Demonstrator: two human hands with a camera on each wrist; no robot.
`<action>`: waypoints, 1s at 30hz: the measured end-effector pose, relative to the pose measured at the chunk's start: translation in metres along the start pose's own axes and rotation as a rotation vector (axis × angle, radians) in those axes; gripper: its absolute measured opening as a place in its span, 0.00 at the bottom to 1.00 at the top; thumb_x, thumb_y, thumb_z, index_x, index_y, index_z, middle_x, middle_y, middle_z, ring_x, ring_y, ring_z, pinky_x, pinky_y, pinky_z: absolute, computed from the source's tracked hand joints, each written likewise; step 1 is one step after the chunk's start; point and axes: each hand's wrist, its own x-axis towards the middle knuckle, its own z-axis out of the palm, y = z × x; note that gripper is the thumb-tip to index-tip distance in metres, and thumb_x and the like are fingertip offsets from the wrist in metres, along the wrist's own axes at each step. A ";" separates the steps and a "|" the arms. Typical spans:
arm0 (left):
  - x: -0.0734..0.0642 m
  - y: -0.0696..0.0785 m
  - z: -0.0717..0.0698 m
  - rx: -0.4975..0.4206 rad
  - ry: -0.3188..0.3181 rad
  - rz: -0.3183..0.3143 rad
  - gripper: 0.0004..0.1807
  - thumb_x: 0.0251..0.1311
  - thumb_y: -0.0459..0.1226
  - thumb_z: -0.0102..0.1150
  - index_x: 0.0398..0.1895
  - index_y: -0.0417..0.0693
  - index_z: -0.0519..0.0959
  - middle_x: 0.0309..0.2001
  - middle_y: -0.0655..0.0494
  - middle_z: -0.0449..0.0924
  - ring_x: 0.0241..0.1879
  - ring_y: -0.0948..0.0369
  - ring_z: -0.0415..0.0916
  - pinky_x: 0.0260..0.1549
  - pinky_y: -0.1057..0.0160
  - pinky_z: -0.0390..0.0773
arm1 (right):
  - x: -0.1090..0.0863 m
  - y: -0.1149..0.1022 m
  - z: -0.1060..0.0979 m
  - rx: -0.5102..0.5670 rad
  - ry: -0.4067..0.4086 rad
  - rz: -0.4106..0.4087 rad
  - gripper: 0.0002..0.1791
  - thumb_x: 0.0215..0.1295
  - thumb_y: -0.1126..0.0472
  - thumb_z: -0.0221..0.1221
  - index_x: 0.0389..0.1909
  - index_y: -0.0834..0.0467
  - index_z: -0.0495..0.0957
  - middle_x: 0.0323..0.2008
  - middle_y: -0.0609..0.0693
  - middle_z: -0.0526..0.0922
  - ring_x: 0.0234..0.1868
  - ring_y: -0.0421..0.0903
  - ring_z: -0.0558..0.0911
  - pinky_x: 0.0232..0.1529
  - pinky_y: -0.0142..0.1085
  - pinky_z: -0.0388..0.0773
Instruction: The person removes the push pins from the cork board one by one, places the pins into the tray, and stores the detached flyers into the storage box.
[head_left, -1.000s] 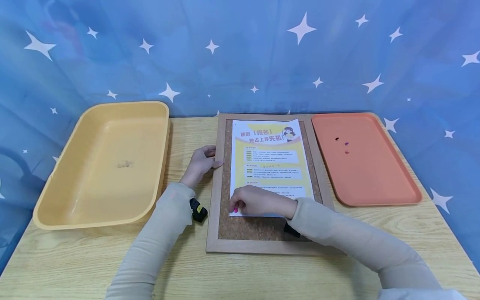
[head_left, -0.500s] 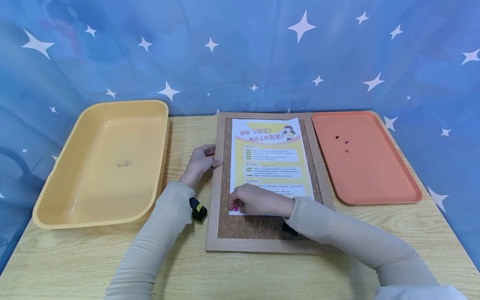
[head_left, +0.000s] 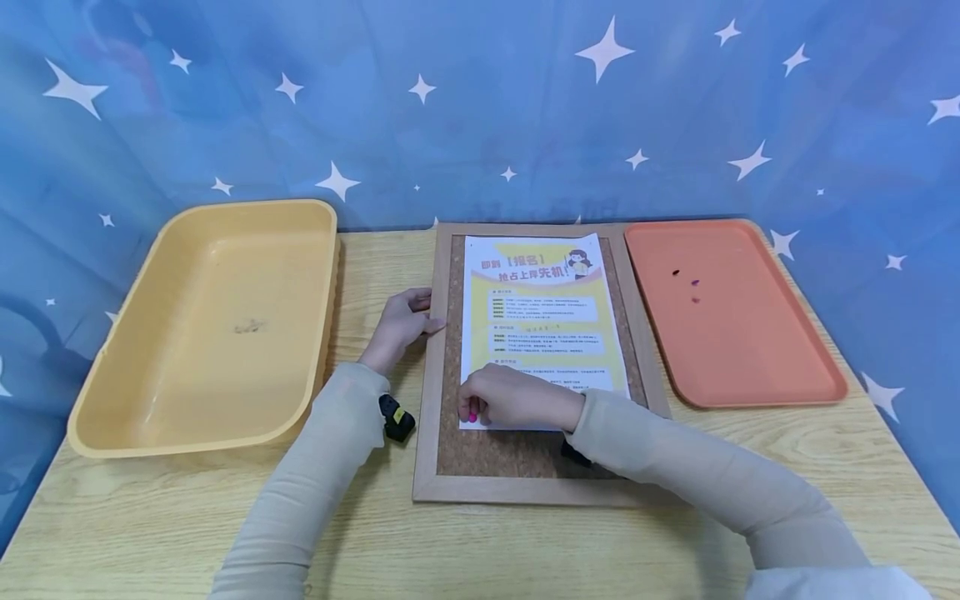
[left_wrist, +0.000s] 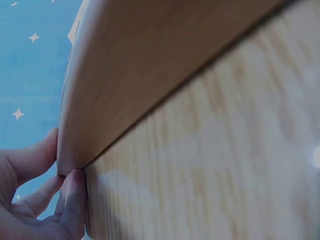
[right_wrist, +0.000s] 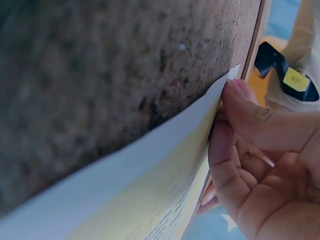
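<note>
A corkboard (head_left: pixel 495 458) with a wooden frame lies on the table, and a yellow and white printed poster (head_left: pixel 547 342) covers most of its cork. My right hand (head_left: pixel 517 398) pinches a pink pushpin (head_left: pixel 472 417) at the poster's lower left corner. In the right wrist view, the thumb (right_wrist: pixel 250 112) and fingers are right at that corner of the paper; the pin's point is hidden. At the board's left side, my left hand (head_left: pixel 402 325) grips the frame. The left wrist view has the thumb (left_wrist: pixel 35 157) against the frame's upper edge and fingertips at its lower edge.
An orange tray (head_left: pixel 757 358) with three small pins (head_left: pixel 695 283) sits against the board's right side. Left of the board stands a deep yellow bin (head_left: pixel 202 375). A blue curtain (head_left: pixel 465 108) with white stars hangs behind the wooden table (head_left: pixel 360 533).
</note>
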 end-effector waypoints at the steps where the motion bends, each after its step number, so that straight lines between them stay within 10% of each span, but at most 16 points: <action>1: 0.000 0.000 0.000 0.003 0.000 0.002 0.31 0.60 0.26 0.57 0.69 0.41 0.63 0.65 0.42 0.67 0.62 0.50 0.69 0.59 0.54 0.74 | 0.000 0.000 0.000 0.001 0.001 0.003 0.14 0.55 0.79 0.56 0.30 0.59 0.83 0.28 0.48 0.83 0.28 0.37 0.76 0.33 0.26 0.74; 30: 0.001 0.001 0.000 0.000 0.004 0.004 0.32 0.60 0.27 0.58 0.69 0.42 0.64 0.65 0.43 0.68 0.62 0.50 0.70 0.59 0.54 0.75 | -0.001 -0.003 0.001 0.011 0.025 0.019 0.06 0.54 0.73 0.65 0.26 0.59 0.81 0.25 0.48 0.82 0.25 0.36 0.75 0.30 0.25 0.73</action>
